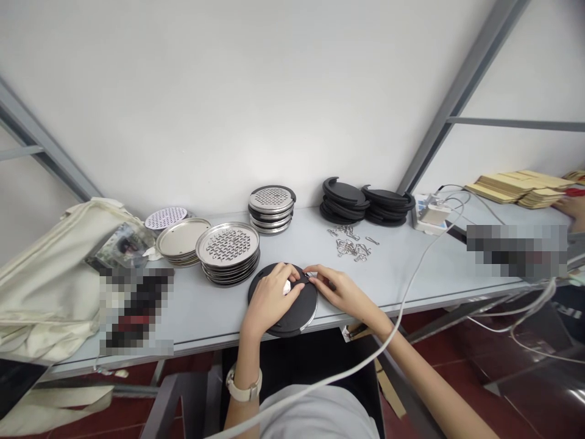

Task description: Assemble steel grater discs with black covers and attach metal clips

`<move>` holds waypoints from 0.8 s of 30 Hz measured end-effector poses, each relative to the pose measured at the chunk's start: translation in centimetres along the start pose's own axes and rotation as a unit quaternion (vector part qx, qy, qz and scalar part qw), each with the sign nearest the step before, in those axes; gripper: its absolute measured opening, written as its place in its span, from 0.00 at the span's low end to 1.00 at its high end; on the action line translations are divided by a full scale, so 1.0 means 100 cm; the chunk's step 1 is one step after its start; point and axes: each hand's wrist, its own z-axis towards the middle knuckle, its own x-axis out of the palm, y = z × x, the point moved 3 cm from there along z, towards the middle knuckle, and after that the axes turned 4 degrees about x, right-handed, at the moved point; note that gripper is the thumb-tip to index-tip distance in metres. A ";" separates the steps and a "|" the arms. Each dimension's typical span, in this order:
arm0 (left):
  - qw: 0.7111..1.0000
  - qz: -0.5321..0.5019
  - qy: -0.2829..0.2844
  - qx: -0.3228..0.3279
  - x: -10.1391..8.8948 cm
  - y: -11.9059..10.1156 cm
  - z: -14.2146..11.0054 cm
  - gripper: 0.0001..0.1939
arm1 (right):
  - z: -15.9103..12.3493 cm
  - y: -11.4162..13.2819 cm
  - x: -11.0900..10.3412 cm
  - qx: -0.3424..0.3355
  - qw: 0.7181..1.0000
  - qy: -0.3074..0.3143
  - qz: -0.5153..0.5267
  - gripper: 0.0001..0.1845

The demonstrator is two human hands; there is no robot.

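Observation:
A round black plastic base (292, 314) with a thin silvery edge at its right side lies near the table's front edge. My left hand (272, 296) rests on top of it, fingers curled, with a small white wad (286, 287) showing between thumb and fingers. At the upper right rim, the fingertips of my right hand (331, 285) pinch a tiny shiny metal clip (306, 275); fingers partly hide it. Beyond the hands lies a loose pile of wire clips (351, 249). Left of the base stands a stack of round metal grater plates (228, 244).
Plain metal discs (183, 238) and a grater stack (272, 201) stand behind. Black bases (345, 201) are piled at the back right, near a power strip (429, 216). A white cable (406, 299) crosses in front. Wooden pieces (512, 186) and another person's hand (573, 210) are far right.

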 end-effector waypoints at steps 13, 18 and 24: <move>1.000 0.001 0.002 -0.004 0.000 0.000 0.000 0.02 | 0.000 -0.004 0.001 0.008 1.000 0.002 0.012 0.19; 1.000 0.000 0.005 -0.006 -0.001 0.000 0.000 0.03 | -0.001 -0.005 0.000 0.012 1.000 -0.007 0.003 0.18; 1.000 -0.001 0.001 -0.005 0.000 0.000 0.000 0.03 | -0.002 -0.007 0.001 0.012 1.000 -0.019 0.000 0.16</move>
